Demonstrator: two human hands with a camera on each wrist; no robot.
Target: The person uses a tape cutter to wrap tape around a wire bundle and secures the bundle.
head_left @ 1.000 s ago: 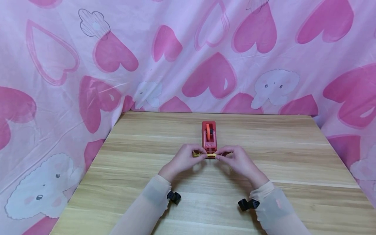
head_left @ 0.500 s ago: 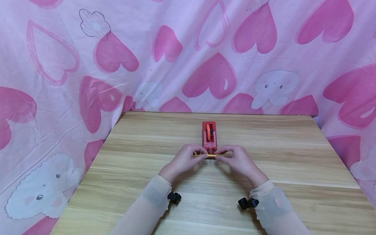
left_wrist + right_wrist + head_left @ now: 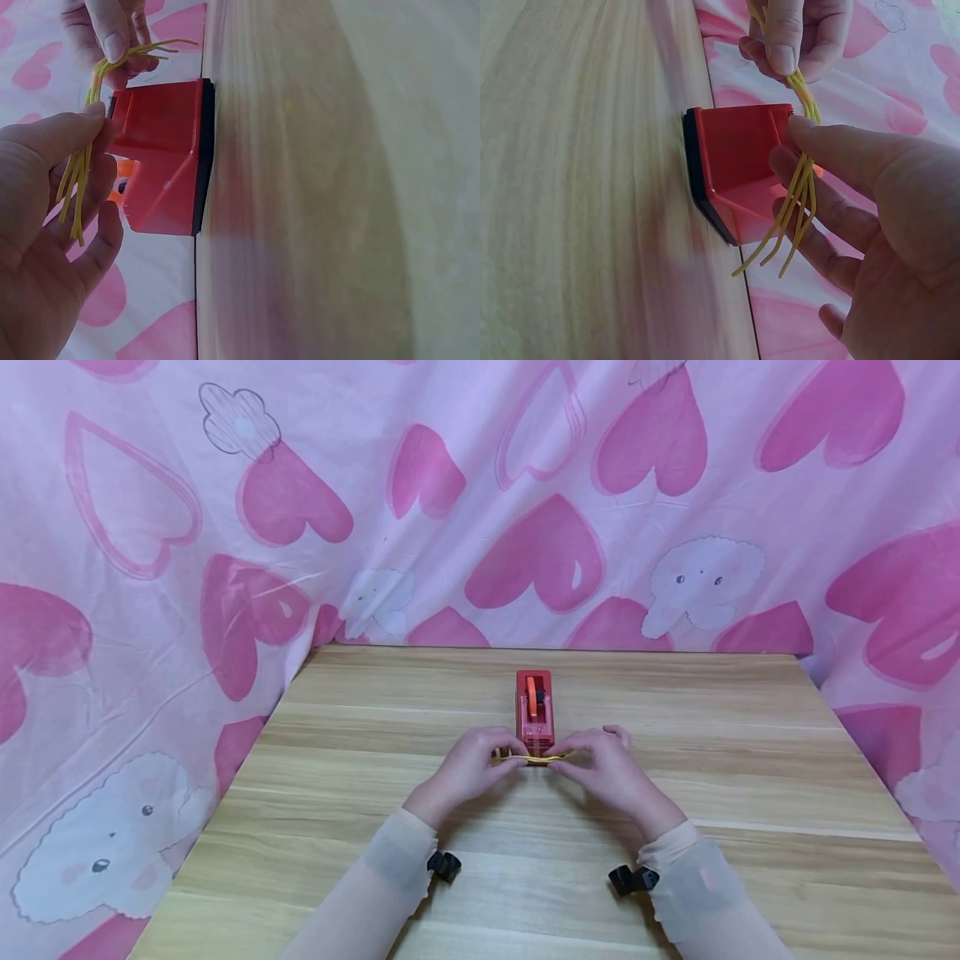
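Note:
In the head view, my left hand (image 3: pixel 467 767) pinches one end portion of a bundle of thin yellow strands (image 3: pixel 542 759) between thumb and fingers. Facing it, my right hand (image 3: pixel 613 777) pinches the bundle a short way along, so a short stretch spans the gap. Loose ends of the strands (image 3: pixel 79 199) hang past the left fingers in the left wrist view; more strand ends (image 3: pixel 799 206) fan out below the right fingers in the right wrist view. Just behind the hands stands a red tape dispenser (image 3: pixel 534 706) with an orange roll core. The bundle partly covers its front end.
Everything rests on a wood-grain table (image 3: pixel 337 852). A pink curtain (image 3: pixel 442 560) with hearts and white animal faces encloses its back and sides. Small black wrist cameras sit on the left cuff (image 3: pixel 444 865) and right cuff (image 3: pixel 633 881).
My right hand has shifted slightly and one of its fingers now sticks out at the far side. The yellow stretch between the hands looks thinner and bends a little. The dispenser stays put.

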